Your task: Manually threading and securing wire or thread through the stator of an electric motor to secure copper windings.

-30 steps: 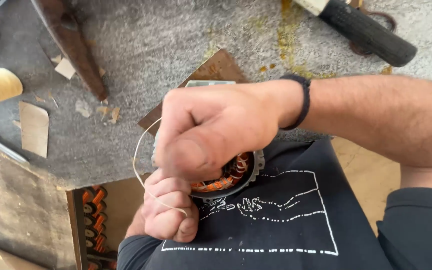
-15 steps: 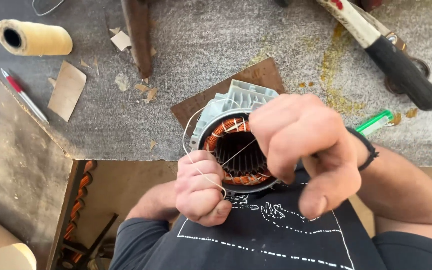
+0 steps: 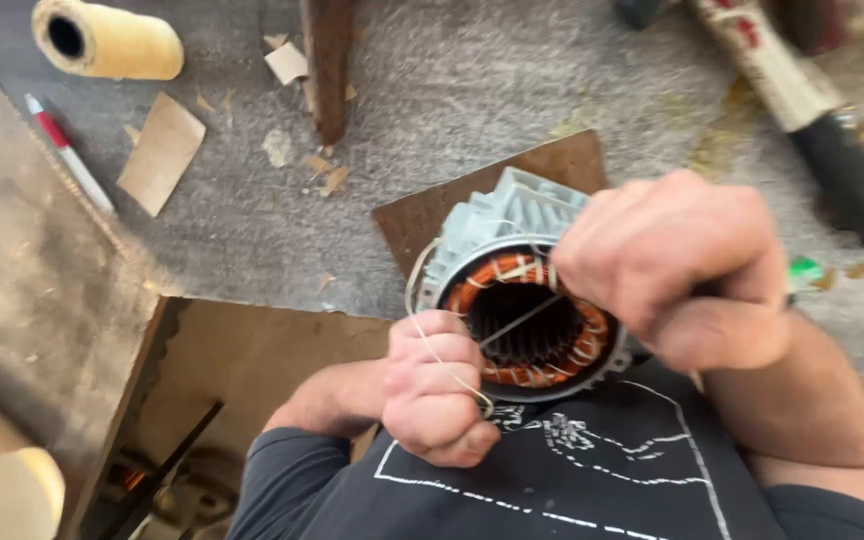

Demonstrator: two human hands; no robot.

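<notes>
Left hand point(image 3: 437, 395) was fisted on cord point(image 3: 414, 300) at the stator's point(image 3: 527, 315) 8 o'clock; right hand point(image 3: 677, 265) pinched cord at 2 o'clock. Stator sat on the lap, bore facing up.

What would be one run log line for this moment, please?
left hand: grips pale cord | right hand: over motor stator, fist closed | copper windings visible | cord spool far left
</notes>
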